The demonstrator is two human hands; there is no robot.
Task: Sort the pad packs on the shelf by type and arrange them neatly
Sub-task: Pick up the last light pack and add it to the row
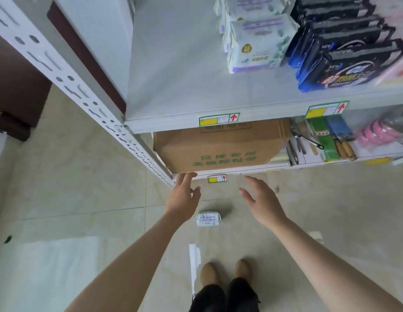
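Both bare arms are extended downward toward the tiled floor (72,176). The left hand (182,199) is held with fingers spread and nothing in it, its fingertips seen against the front edge of the lowest shelf (252,170); whether contact is made cannot be told. The right hand (262,202) is likewise spread open and empty, palm turned inward.

One white pad pack (208,218) with purple print is seen lying on the floor, between and below the two hands, apart from both.

On the upper shelf board (173,82), white and lilac pad packs (255,45) are stood in a row running front to back. Just beside them to the right, black and blue pad packs (344,57) marked "NEW" are lined up, tilted. A blurred pink pack (394,72) is glimpsed at the far right edge. The left half of this board is bare.

On the lower level, a cardboard box (218,149) with green lettering is noted, with tongs (308,139), green and blue packets (328,136) and pink rolls (373,134) to its right. Yellow price labels (218,119) with red arrows are fixed to the shelf edges.

Tan shoes (225,272) are visible below, near a white strip (192,264) on the tiles.
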